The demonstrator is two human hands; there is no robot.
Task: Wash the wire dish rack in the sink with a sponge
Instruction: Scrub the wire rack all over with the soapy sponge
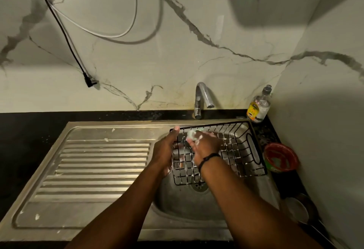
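Over the steel sink (pixel 197 207) basin, left hand (pixel 167 146) grips the black wire dish rack's (pixel 242 150) left edge, right hand (pixel 204 144) clutches a foamy green sponge (pixel 192 133) on it.

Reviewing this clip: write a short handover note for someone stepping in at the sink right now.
Left hand grips the rack's left edge, holding it tilted over the basin.
Right hand holds the soapy sponge against the rack wires near the back.
Rack sits in the sink, over the drain; suds show on some wires.
Tap is not running.
Left: finish scrubbing, then rinse.
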